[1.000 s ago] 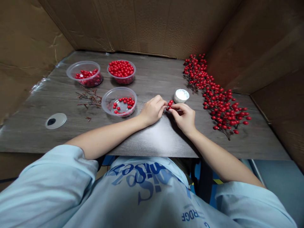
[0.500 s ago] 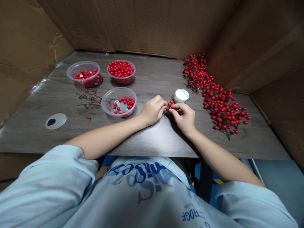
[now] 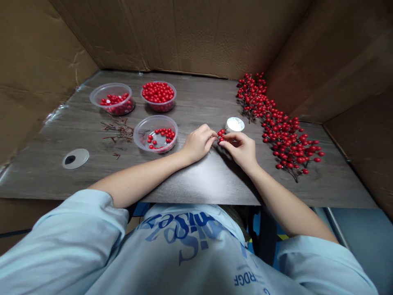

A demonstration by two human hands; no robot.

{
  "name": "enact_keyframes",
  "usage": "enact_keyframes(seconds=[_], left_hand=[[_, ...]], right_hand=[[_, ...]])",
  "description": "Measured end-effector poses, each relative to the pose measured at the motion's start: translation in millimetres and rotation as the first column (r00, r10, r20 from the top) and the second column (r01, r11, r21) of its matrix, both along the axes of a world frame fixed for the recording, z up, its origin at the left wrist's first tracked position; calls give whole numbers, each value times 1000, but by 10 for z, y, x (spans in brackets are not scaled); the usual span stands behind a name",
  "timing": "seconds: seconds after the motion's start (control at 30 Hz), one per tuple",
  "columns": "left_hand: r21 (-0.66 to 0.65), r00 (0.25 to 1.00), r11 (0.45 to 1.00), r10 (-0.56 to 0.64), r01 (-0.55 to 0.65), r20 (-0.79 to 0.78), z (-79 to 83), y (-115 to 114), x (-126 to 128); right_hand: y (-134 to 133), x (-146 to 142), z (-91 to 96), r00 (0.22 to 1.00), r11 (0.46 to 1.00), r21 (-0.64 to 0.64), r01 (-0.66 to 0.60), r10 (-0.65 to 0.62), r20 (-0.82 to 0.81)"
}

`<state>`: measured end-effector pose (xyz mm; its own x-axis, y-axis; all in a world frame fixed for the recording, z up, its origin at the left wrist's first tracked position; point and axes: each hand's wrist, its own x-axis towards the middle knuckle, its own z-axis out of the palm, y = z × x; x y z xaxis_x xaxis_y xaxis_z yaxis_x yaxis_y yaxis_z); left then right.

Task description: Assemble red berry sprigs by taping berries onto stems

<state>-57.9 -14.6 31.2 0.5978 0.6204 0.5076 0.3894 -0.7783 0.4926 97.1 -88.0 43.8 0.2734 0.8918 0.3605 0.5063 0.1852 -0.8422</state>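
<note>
My left hand (image 3: 199,142) pinches the stem end of a small berry sprig (image 3: 221,134), whose red berries show between my two hands. From the other side, my right hand (image 3: 241,148) has thumb and fingers closed at the lower berries; whether it grips one berry or the stem is hidden. Just behind the right fingers stands a small round silver-rimmed cup (image 3: 235,124) with white content. Left of my left hand sits a clear plastic bowl (image 3: 138,141) with loose red berries on its bottom.
Behind it stand a heaped berry bowl (image 3: 158,107) and a part-filled one (image 3: 95,96). Bare brown twigs (image 3: 121,130) and a flat disc with a black spot (image 3: 75,158) lie left. Several berry branches (image 3: 281,131) line the right side. Cardboard walls (image 3: 196,37) enclose the table.
My right hand has shifted slightly right and down, its fingers still at the sprig. My left hand holds nearly the same place. The whole view has tilted slightly.
</note>
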Motion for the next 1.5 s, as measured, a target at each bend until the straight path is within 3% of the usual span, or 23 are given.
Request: enact_keyframes(seconds=[0.1, 0.27, 0.4, 0.67, 0.77, 0.87, 1.0, 1.13, 1.2, 1.33, 1.4, 1.5], left_hand=[[2, 999, 1000, -19, 19, 28, 14, 17, -18], [11, 995, 996, -91, 91, 45, 38, 14, -27], [-11, 987, 988, -156, 157, 29, 94, -9, -11], [-119, 971, 964, -237, 240, 35, 284, -40, 55], [-138, 968, 961, -227, 241, 110, 342, -33, 89], [-165, 946, 957, -189, 238, 265, 365, -14, 116], [-276, 898, 929, -110, 245, 426, 317, 37, 159], [-252, 852, 956, 3, 151, 523, 262, 101, 266], [-327, 825, 928, 38, 181, 563, 265, 119, 349], [-499, 793, 820, 95, 281, 602, 328, 118, 529], [-501, 764, 813, 111, 299, 636, 369, 116, 609], [-447, 753, 847, 89, 288, 652, 413, 138, 707]], right_hand=[[3, 87, 70, 999, 997, 68, 21, -19, -33], [-4, 231, 184, 992, 985, 172, 17, -39, 123], [2, 311, 206, 979, 983, 162, -84, 51, 195], [-21, 393, 268, 977, 983, 96, -156, 139, 162], [-14, 423, 289, 991, 991, 63, -119, 115, 72], [6, 460, 312, 990, 997, 52, -57, 63, -129], [27, 517, 334, 915, 998, 48, 31, -10, -404], [37, 556, 336, 815, 999, 12, 31, -18, -579], [41, 565, 338, 764, 1000, -18, 14, -22, -644], [47, 563, 355, 685, 996, -92, 7, -72, -725], [45, 557, 363, 674, 993, -122, 4, -93, -732], [48, 559, 349, 690, 991, -137, -11, -92, -718]])
